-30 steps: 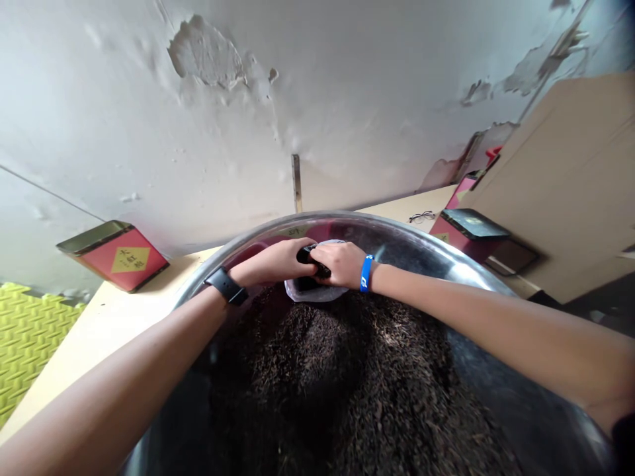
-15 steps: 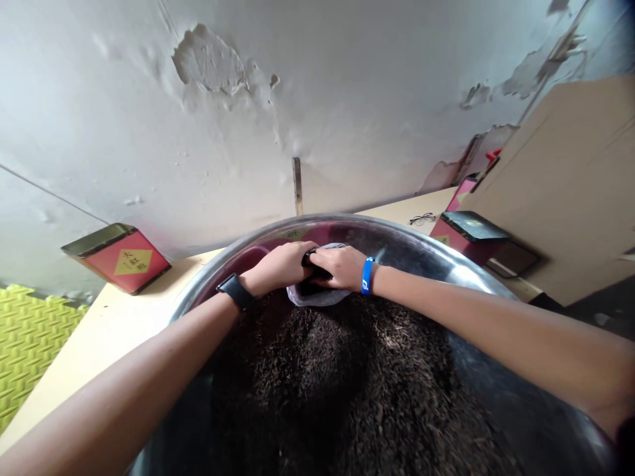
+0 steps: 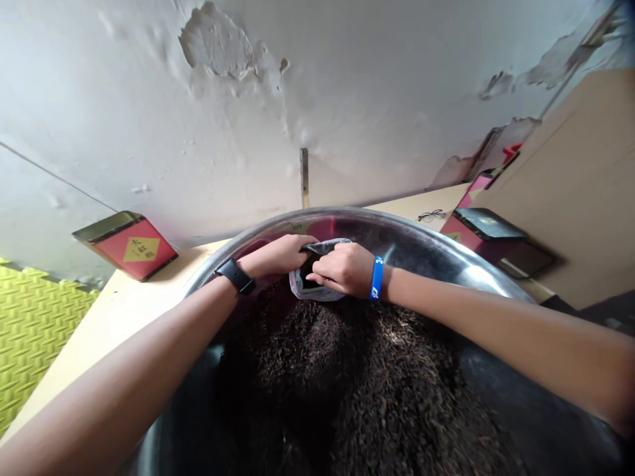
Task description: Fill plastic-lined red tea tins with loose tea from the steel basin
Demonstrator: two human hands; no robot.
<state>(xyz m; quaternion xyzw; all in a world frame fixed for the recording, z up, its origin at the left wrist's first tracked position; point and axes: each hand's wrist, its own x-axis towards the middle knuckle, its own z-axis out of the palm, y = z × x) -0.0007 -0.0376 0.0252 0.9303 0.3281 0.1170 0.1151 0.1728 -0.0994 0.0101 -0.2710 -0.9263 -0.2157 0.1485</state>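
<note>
Dark loose tea-like leaves (image 3: 397, 377) fill much of a large metal basin (image 3: 441, 244). At the basin's far side a plastic bag (image 3: 322, 295) stands with its mouth spread, its inside dark. My left hand (image 3: 282, 254), with a black watch on the wrist, pinches the bag's left far edge. My right hand (image 3: 344, 270), wearing a blue wristband, is closed over the right part of the bag's mouth, its fingers curled on the rim. What lies deep inside the bag is too dark to tell.
A red tin (image 3: 143, 248) with a yellow label stands on the pale table (image 3: 104, 330) at left. Beyond the basin at right are glasses (image 3: 431, 215) and another red tin (image 3: 479, 235). A peeling wall (image 3: 372, 99) rises behind; a yellow mat (image 3: 34, 330) lies at left.
My hands have moved apart, and the bag's mouth between them shows wider. The dark thing seen between my fingers no longer shows. The whole view has shifted slightly.
</note>
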